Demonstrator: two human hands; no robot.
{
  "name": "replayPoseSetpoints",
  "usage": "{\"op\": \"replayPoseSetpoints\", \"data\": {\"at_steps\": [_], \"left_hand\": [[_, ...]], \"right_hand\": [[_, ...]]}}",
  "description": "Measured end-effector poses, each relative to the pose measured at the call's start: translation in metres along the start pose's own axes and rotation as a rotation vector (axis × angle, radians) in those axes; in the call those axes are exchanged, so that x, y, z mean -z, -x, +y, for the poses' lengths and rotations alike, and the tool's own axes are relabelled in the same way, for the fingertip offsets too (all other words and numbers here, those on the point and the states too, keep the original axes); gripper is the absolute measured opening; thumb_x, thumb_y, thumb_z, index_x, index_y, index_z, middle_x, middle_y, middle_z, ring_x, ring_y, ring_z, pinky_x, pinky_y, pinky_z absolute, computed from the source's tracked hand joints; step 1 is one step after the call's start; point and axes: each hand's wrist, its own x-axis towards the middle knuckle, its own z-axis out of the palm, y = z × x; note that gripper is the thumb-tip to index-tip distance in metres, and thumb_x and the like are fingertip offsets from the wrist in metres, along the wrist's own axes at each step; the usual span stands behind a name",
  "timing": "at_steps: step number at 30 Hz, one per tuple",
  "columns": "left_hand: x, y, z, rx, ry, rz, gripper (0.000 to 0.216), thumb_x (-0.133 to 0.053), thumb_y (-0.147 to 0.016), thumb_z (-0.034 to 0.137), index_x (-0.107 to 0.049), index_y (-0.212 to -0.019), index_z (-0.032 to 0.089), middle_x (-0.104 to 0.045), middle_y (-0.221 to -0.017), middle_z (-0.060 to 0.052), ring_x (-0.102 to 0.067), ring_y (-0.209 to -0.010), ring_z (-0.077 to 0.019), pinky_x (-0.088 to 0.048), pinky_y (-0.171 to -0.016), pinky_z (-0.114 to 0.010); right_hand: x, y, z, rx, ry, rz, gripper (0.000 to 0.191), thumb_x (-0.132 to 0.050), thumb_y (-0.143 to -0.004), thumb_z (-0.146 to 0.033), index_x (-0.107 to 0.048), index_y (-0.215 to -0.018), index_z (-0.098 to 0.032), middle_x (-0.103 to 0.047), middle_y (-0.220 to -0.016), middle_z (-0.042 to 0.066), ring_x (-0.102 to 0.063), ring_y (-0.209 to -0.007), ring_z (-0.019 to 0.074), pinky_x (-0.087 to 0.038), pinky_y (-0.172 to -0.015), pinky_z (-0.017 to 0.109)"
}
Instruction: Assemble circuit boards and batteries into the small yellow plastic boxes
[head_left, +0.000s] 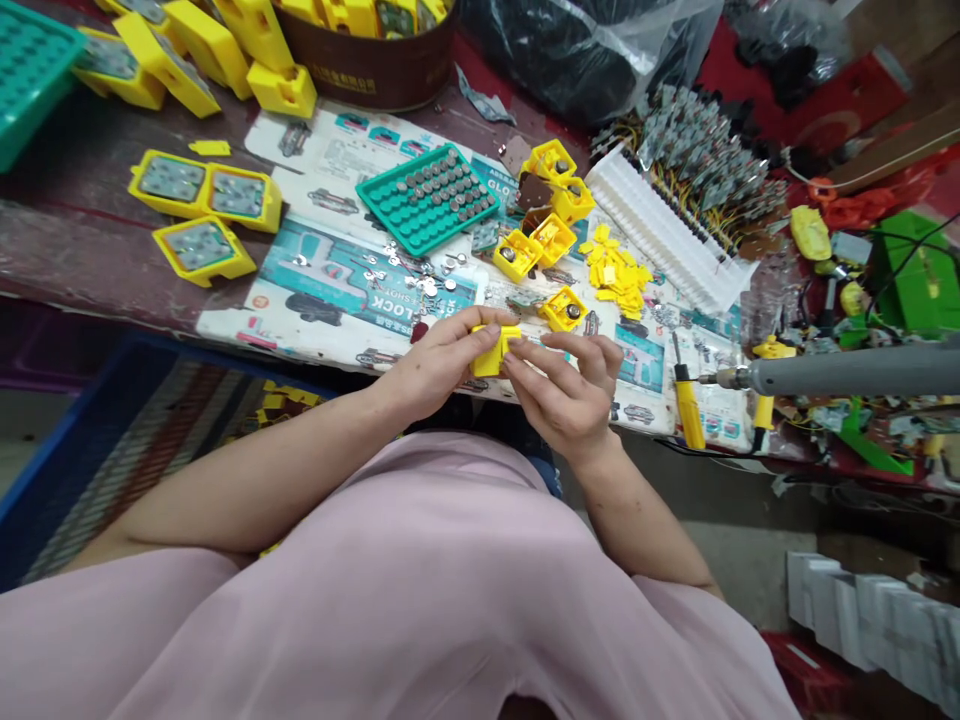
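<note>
My left hand [435,365] is closed around a small yellow plastic housing [493,350] at the table's front edge. My right hand [568,385] pinches the same housing from the right side with its fingertips. Just beyond the hands lie several open yellow housings [551,238] with round button cells in them, and another one [566,309] close to my right fingers. A green tray [427,197] holding rows of button cells sits further back. Small shiny metal contacts [409,270] are scattered on the printed paper in front of it.
A pile of small yellow lids [619,275] lies right of centre. A white rack [660,240] with wired circuit boards stands behind. A yellow-handled screwdriver [686,400] and a grey electric driver [840,372] sit at the right. Larger yellow cases [206,195] lie at left; a blue crate [67,450] stands below.
</note>
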Motion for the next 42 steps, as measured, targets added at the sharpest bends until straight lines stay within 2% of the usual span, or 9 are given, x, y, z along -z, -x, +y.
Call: {"op": "replayPoseSetpoints", "data": {"at_steps": [5, 8, 11, 13, 18, 26, 33, 38, 42], "left_hand": [[0.002, 0.003, -0.004, -0.041, -0.047, -0.001, 0.051, -0.086, -0.066, 0.051, -0.065, -0.097, 0.017, -0.066, -0.080, 0.002, -0.060, -0.070, -0.0106, -0.046, -0.063, -0.021], [0.002, 0.008, -0.006, -0.114, -0.092, -0.029, 0.047, -0.081, -0.074, 0.053, -0.066, -0.102, 0.019, -0.069, -0.089, 0.000, -0.064, -0.080, -0.0138, -0.050, -0.071, -0.024], [0.003, 0.015, -0.010, -0.209, -0.198, -0.066, 0.041, -0.072, -0.084, 0.054, -0.066, -0.106, 0.020, -0.070, -0.103, -0.004, -0.066, -0.101, -0.0202, -0.052, -0.087, -0.030], [0.003, 0.019, -0.013, -0.272, -0.272, -0.078, 0.040, -0.068, -0.088, 0.055, -0.068, -0.107, 0.020, -0.070, -0.112, -0.006, -0.063, -0.113, -0.0227, -0.050, -0.095, -0.032], [0.006, 0.022, -0.017, -0.329, -0.336, -0.078, 0.036, -0.064, -0.091, 0.053, -0.069, -0.108, 0.021, -0.069, -0.118, -0.006, -0.061, -0.117, -0.0221, -0.045, -0.103, -0.032], [0.002, 0.018, -0.015, -0.140, -0.117, -0.017, 0.047, -0.079, -0.076, 0.056, -0.067, -0.101, 0.018, -0.071, -0.102, -0.003, -0.065, -0.092, -0.0164, -0.050, -0.076, -0.024], [-0.007, 0.020, -0.009, -0.087, -0.046, -0.020, 0.051, -0.083, -0.069, 0.057, -0.064, -0.098, 0.019, -0.071, -0.099, -0.003, -0.067, -0.094, -0.0177, -0.054, -0.080, -0.026], [-0.013, 0.020, -0.016, -0.157, -0.049, 0.035, 0.047, -0.079, -0.073, 0.058, -0.063, -0.096, 0.019, -0.071, -0.102, -0.003, -0.067, -0.099, -0.0175, -0.053, -0.084, -0.026], [-0.013, 0.016, -0.019, -0.119, -0.020, 0.005, 0.049, -0.080, -0.074, 0.055, -0.063, -0.101, 0.018, -0.071, -0.101, -0.003, -0.067, -0.098, -0.0186, -0.053, -0.085, -0.030]], "right_hand": [[-0.006, 0.004, -0.007, -0.137, -0.095, 0.025, 0.019, -0.076, -0.085, -0.023, -0.069, -0.102, -0.028, -0.077, -0.102, 0.000, -0.064, -0.101, 0.0200, -0.048, -0.091, 0.039], [-0.009, 0.003, -0.014, -0.434, -0.278, 0.072, 0.030, -0.073, -0.087, -0.031, -0.066, -0.116, -0.030, -0.070, -0.117, 0.006, -0.063, -0.110, 0.0213, -0.054, -0.094, 0.040], [-0.007, 0.002, -0.023, -0.698, -0.646, -0.107, 0.052, -0.063, -0.093, -0.043, -0.051, -0.141, -0.027, -0.062, -0.135, 0.010, -0.066, -0.114, 0.0208, -0.059, -0.094, 0.038], [-0.005, 0.001, -0.029, -0.764, -0.832, -0.223, 0.047, -0.055, -0.097, -0.042, -0.051, -0.142, -0.027, -0.066, -0.130, 0.008, -0.069, -0.107, 0.0176, -0.061, -0.089, 0.032], [-0.008, 0.003, -0.040, -0.871, -0.958, -0.129, 0.039, -0.059, -0.095, -0.039, -0.061, -0.132, -0.027, -0.072, -0.117, 0.004, -0.072, -0.099, 0.0160, -0.063, -0.086, 0.028], [-0.021, 0.007, -0.039, -0.955, -0.952, -0.144, 0.045, -0.062, -0.091, -0.050, -0.062, -0.125, -0.020, -0.075, -0.098, 0.005, -0.072, -0.082, 0.0153, -0.063, -0.075, 0.027], [-0.020, 0.011, -0.038, -0.885, -0.977, -0.190, 0.051, -0.054, -0.096, -0.051, -0.054, -0.138, -0.022, -0.075, -0.106, 0.006, -0.073, -0.090, 0.0163, -0.064, -0.077, 0.028], [-0.023, 0.013, -0.042, -0.927, -0.889, -0.068, 0.047, -0.053, -0.096, -0.051, -0.058, -0.133, -0.021, -0.075, -0.104, 0.006, -0.073, -0.087, 0.0157, -0.063, -0.073, 0.026], [-0.018, 0.015, -0.029, -0.951, -0.927, -0.176, 0.047, -0.057, -0.095, -0.050, -0.060, -0.131, -0.020, -0.075, -0.104, 0.005, -0.072, -0.080, 0.0143, -0.063, -0.068, 0.025]]}}
